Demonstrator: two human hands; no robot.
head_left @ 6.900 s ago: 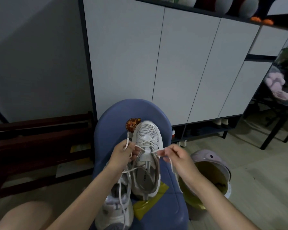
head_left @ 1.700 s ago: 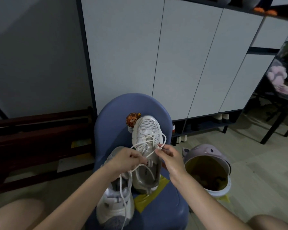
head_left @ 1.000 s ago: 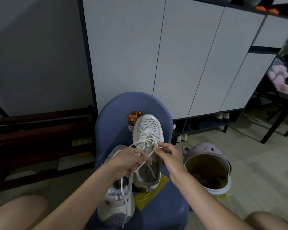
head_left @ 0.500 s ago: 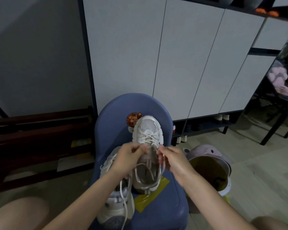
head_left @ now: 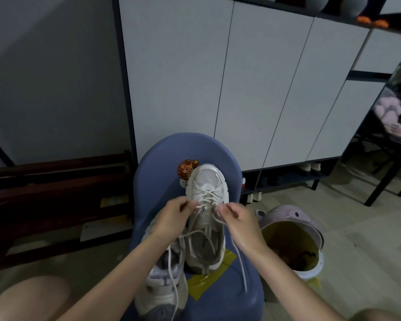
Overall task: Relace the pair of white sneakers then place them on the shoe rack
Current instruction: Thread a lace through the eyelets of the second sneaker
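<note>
A person's left hand (head_left: 171, 218) and right hand (head_left: 239, 221) each pinch a strand of white lace (head_left: 204, 205), the grip of both narrow on the cord, above a white sneaker (head_left: 206, 218) standing toe-up against the back of a blue chair (head_left: 158, 172). The second sneaker (head_left: 162, 295) lies at the seat's front left edge, just beside yellow tape (head_left: 202, 283). A pink-lidded bin (head_left: 294, 242) stands on the floor right of the chair.
</note>
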